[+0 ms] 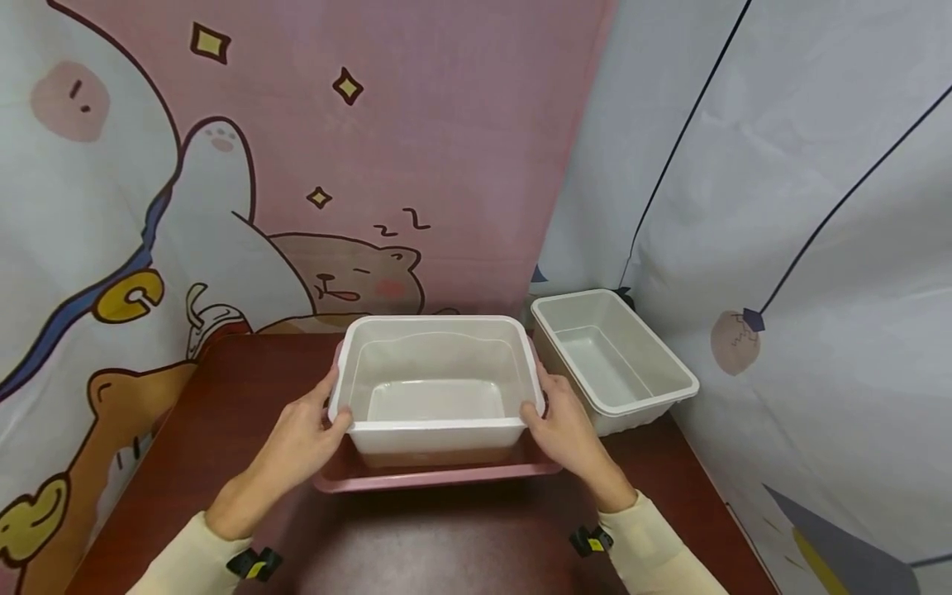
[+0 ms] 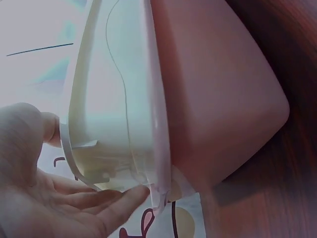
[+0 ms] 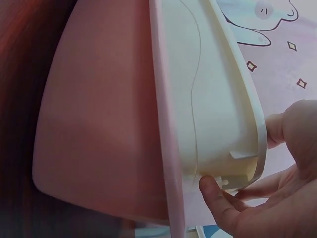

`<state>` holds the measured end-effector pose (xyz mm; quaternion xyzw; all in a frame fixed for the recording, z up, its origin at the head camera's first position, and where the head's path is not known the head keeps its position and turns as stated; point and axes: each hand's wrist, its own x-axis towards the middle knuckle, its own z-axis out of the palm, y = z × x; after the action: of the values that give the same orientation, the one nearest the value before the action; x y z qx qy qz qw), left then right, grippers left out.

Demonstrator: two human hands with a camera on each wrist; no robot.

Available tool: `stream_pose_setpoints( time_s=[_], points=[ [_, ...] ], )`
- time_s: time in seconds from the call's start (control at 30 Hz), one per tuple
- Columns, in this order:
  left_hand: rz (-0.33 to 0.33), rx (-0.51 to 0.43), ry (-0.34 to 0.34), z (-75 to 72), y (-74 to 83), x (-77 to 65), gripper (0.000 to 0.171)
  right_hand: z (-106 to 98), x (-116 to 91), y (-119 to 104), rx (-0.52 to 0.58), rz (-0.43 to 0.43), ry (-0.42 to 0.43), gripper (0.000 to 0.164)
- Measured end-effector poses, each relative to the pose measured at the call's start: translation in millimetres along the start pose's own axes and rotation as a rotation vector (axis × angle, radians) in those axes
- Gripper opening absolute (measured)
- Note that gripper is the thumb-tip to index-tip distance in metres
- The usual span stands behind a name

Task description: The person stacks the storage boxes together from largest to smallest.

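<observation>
We held the white tub partly inside the pink tub, our left hand and right hand gripping its rim at opposite ends, seemingly to keep it level.

- Head view: soft, fairly even light; printed backdrop reads clearly.
- Tabletop: pale sheen at near middle, dark shadow below pink bin.
- Central white bin: brighter, glossy floor.
- Left wrist: hazy, cool cast, upper left washed out.
- Right wrist: left side dim, tabletop nearly black.
- Both wrist views: soft detail.
</observation>
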<state>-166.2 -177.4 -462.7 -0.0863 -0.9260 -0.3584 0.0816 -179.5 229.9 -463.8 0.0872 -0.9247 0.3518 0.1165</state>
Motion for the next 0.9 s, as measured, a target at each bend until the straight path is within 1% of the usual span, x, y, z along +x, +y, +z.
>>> stream_pose_setpoints(
  time_s=[0.13,0.23,0.33,0.4,0.53,0.63,0.73,0.83,0.9],
  points=[
    [0.022,0.033,-0.007,-4.4,2.4,2.4,0.077,-2,-3,2,0.009,0.016,-0.005,0.073],
    [0.05,0.073,-0.002,-8.5,5.6,4.9,0.076,-5,-6,4,0.022,0.02,0.001,0.074],
    [0.076,0.116,0.005,-12.0,11.2,6.9,0.072,-10,-10,6,0.05,0.027,0.014,0.075],
    [0.089,0.144,0.009,-13.8,16.9,8.6,0.069,-15,-13,8,0.068,0.03,0.038,0.073],
    [0.117,0.175,-0.004,-16.8,32.6,15.0,0.063,-26,-17,15,0.073,0.031,0.125,0.066],
    [0.142,0.176,-0.025,-18.1,45.5,21.9,0.061,-34,-18,23,0.069,0.053,0.197,0.062],
    [0.176,0.159,-0.036,-16.6,57.4,30.0,0.059,-42,-19,34,0.037,0.096,0.273,0.06],
    [0.209,0.148,-0.04,-12.5,67.3,37.8,0.059,-49,-21,47,-0.007,0.167,0.343,0.06],
    [0.234,0.15,-0.037,-9.0,73.3,43.0,0.058,-55,-22,56,-0.029,0.219,0.376,0.063]
  ],
)
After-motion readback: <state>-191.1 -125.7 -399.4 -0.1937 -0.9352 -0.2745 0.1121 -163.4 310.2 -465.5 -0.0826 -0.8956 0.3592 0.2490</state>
